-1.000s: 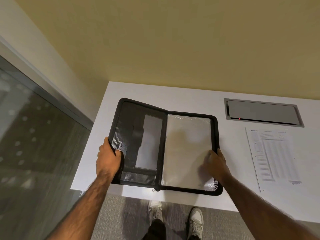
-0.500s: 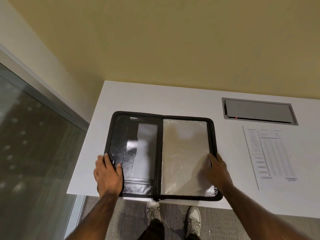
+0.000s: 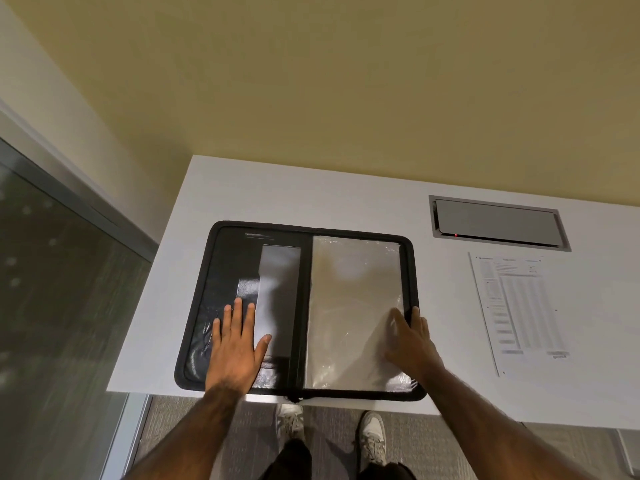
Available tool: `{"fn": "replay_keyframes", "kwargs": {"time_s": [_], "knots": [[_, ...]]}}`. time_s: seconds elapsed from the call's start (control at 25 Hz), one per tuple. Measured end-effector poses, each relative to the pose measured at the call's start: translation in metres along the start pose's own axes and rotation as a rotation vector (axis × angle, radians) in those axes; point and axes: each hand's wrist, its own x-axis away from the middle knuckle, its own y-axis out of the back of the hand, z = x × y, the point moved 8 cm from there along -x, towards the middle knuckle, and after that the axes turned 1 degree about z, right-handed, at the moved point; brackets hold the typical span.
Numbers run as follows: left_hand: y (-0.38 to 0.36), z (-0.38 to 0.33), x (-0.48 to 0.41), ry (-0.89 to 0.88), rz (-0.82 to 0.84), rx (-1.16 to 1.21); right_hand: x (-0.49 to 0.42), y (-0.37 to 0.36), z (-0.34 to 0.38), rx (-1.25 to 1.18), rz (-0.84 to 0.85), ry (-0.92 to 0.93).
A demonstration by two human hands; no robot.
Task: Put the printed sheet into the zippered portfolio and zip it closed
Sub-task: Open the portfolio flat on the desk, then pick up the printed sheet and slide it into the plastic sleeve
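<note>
1. A black portfolio [image 3: 225,271] is laid open and flat on a white table [image 3: 346,199], with its near edge reaching the table's front edge.
2. The left hand [image 3: 235,348] is pressed flat on the portfolio's left inner panel, with the fingers straight and spread and nothing held in them.
3. The right hand [image 3: 410,341] is rested on the lower right part of the portfolio, where the thumb is laid on the clear sleeve [image 3: 353,289] and one finger is seen on the black rim. Whether the rim is gripped or only touched cannot be told, as that hand is blurred.
4. The right half of the portfolio is covered by the clear sleeve, and a grey strip is seen in the left half beside the spine.
5. A zip pull [image 3: 294,398] is seen at the near end of the spine, hanging over the table's edge.
6. The printed sheet [image 3: 519,306] is laid flat on the table to the right of the portfolio, apart from it and touched by neither hand.
7. A metal hatch [image 3: 495,221] is set into the table beyond the sheet, with a small red light showing on it.
8. Two pale shoes [image 3: 372,434] are seen on the carpet below the table's edge, and a glass panel [image 3: 52,306] stands at the left.
</note>
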Motion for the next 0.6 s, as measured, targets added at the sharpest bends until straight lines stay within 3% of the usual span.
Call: {"fn": "replay_keyframes", "kwargs": {"time_s": [0.12,0.28,0.48,0.6], "knots": [[0.009,-0.005,0.003,0.019,-0.022,-0.011,0.006,0.007,-0.009,-0.065,-0.013,0.015],[0.026,-0.051,0.004,0.011,-0.068,0.051,0.015,0.039,-0.046,-0.143,-0.155,0.047],[0.034,-0.207,0.002,-0.216,-0.12,0.083,-0.001,0.109,-0.142,-0.123,-0.227,0.032],[0.017,-0.317,-0.01,-0.301,-0.018,0.035,-0.019,0.154,-0.207,-0.105,-0.247,0.042]]}}
